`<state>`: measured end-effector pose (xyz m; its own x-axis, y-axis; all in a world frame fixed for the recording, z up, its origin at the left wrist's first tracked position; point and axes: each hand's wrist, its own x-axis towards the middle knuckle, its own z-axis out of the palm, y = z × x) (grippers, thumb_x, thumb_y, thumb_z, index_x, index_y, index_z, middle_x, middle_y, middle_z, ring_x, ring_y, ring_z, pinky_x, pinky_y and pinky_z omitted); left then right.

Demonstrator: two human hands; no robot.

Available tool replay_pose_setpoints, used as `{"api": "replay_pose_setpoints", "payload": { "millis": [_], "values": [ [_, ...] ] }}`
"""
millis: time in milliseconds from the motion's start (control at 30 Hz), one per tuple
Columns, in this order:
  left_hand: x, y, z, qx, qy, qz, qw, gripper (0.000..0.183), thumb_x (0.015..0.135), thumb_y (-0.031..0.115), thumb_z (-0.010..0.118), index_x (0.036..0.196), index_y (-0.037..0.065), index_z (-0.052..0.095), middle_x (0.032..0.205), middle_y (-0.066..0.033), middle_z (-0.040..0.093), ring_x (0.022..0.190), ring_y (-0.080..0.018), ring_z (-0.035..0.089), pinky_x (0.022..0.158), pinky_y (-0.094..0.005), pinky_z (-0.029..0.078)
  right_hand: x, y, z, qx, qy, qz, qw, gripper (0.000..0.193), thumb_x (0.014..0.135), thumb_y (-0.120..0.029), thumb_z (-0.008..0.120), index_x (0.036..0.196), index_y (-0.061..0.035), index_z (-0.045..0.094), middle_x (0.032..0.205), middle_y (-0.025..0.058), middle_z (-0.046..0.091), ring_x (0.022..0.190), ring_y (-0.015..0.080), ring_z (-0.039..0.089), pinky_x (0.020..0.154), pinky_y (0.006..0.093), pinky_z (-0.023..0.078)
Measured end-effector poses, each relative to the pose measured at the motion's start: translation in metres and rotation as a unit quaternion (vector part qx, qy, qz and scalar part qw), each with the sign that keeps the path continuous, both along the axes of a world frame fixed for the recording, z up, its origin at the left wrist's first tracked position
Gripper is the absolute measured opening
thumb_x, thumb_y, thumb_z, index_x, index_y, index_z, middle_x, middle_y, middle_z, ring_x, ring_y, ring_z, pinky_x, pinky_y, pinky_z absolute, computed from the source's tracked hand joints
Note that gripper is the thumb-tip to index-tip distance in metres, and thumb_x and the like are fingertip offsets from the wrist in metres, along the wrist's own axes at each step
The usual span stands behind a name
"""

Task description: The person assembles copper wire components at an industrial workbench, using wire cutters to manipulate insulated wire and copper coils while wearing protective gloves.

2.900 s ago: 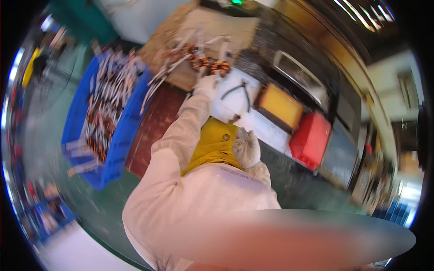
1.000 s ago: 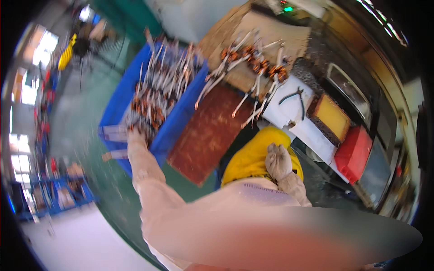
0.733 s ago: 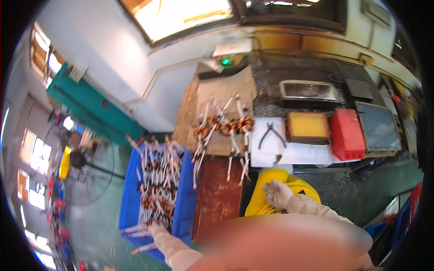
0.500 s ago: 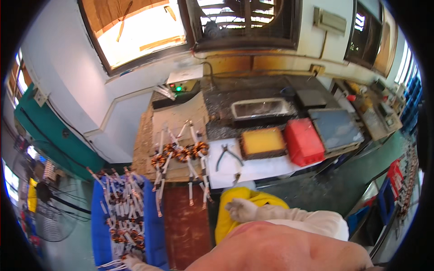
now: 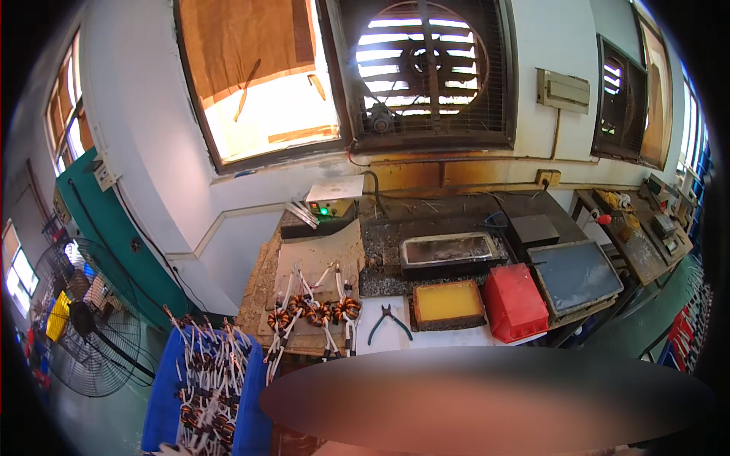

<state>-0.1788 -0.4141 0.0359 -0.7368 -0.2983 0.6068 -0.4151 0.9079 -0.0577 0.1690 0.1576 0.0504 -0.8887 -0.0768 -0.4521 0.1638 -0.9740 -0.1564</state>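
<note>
A blue bin (image 5: pixel 255 391) at the lower left holds many copper-wound ring coils (image 5: pixel 217 425) with white-sleeved leads standing up. A pale, smeared patch at the lower edge of the bin may be my left glove; its fingers cannot be made out. My right hand is out of sight, with a blurred oval covering the lower middle. Several more ring coils (image 5: pixel 346 309) lie in a row on the board at the bench's left, their white leads pointing up and down. Dark-handled cutting pliers (image 5: pixel 389 323) lie spread on white paper (image 5: pixel 372 310).
Beside the pliers sit a tray with a yellow filling (image 5: pixel 449 302) and a red plastic bin (image 5: pixel 517 304). Behind them is a rectangular metal trough (image 5: pixel 449 249). A grey-topped tray (image 5: pixel 576 277) lies right. A control box (image 5: pixel 331 207) shows a green light. A standing fan (image 5: pixel 91 342) is far left.
The view has tilted up, showing more of the wall and exhaust fan. My right gloved hand and the yellow cloth under it have left sight. My left hand, earlier at the bin, is barely traceable.
</note>
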Motion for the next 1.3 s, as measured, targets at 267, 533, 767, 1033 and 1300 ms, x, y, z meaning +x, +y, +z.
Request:
{"api": "replay_pose_setpoints", "payload": {
  "millis": [267, 533, 767, 1033, 1300],
  "values": [
    [0.059, 0.093, 0.183, 0.186, 0.188, -0.242, 0.933, 0.022, 0.073, 0.013, 0.069, 0.084, 0.001, 0.054, 0.082, -0.0134, 0.053, 0.073, -0.026, 0.056, 0.066, -0.0361, 0.047, -0.004, 0.005, -0.04, 0.026, -0.047, -0.058, 0.997, 0.036, 0.091, -0.033, 0.05, 0.117, -0.0084, 0.051, 0.123, 0.012, 0.053, 0.103, 0.0235, 0.054, 0.09, 0.0408, 0.043],
    [0.185, 0.314, 0.224, 0.256, 0.013, -0.616, 0.745, 0.016, 0.069, 0.005, 0.07, 0.08, 0.005, 0.058, 0.072, -0.0055, 0.053, 0.062, -0.0144, 0.054, 0.056, -0.0273, 0.044, 0.031, 0.002, 0.064, 0.237, 0.174, 0.054, 0.954, 0.068, 0.086, -0.03, 0.062, 0.141, -0.0105, 0.027, 0.131, 0.0199, 0.045, 0.104, 0.0263, 0.054, 0.086, 0.0413, 0.045],
    [0.244, 0.436, 0.188, 0.173, -0.103, -0.817, 0.54, 0.015, 0.065, 0.009, 0.073, 0.077, 0.01, 0.064, 0.07, -0.0084, 0.054, 0.057, -0.0238, 0.056, 0.05, -0.0327, 0.045, 0.058, 0.024, 0.102, 0.451, 0.267, -0.255, 0.813, 0.09, 0.08, -0.007, 0.062, 0.145, -0.0104, 0.001, 0.118, 0.0136, 0.05, 0.086, 0.0179, 0.056, 0.072, 0.0312, 0.051],
    [0.267, 0.491, 0.183, 0.203, -0.037, -0.816, 0.54, 0.014, 0.064, 0.011, 0.076, 0.074, 0.012, 0.066, 0.064, -0.0071, 0.052, 0.052, -0.0235, 0.053, 0.046, -0.0346, 0.042, 0.086, 0.069, 0.128, 0.468, 0.115, -0.313, 0.819, 0.077, 0.084, -0.016, 0.059, 0.141, -0.0022, 0.009, 0.121, 0.0169, 0.053, 0.107, 0.0198, 0.054, 0.084, 0.0301, 0.046],
    [0.253, 0.463, 0.157, 0.412, -0.132, -0.686, 0.586, 0.006, 0.076, 0.006, 0.067, 0.081, 0.004, 0.067, 0.069, -0.0077, 0.056, 0.061, -0.0157, 0.055, 0.056, -0.0269, 0.043, 0.073, 0.066, 0.13, 0.482, 0.189, -0.247, 0.819, 0.023, 0.084, -0.009, 0.05, 0.105, -0.0015, 0.058, 0.114, 0.015, 0.059, 0.09, 0.0155, 0.056, 0.08, 0.0271, 0.045]
  ]
}}
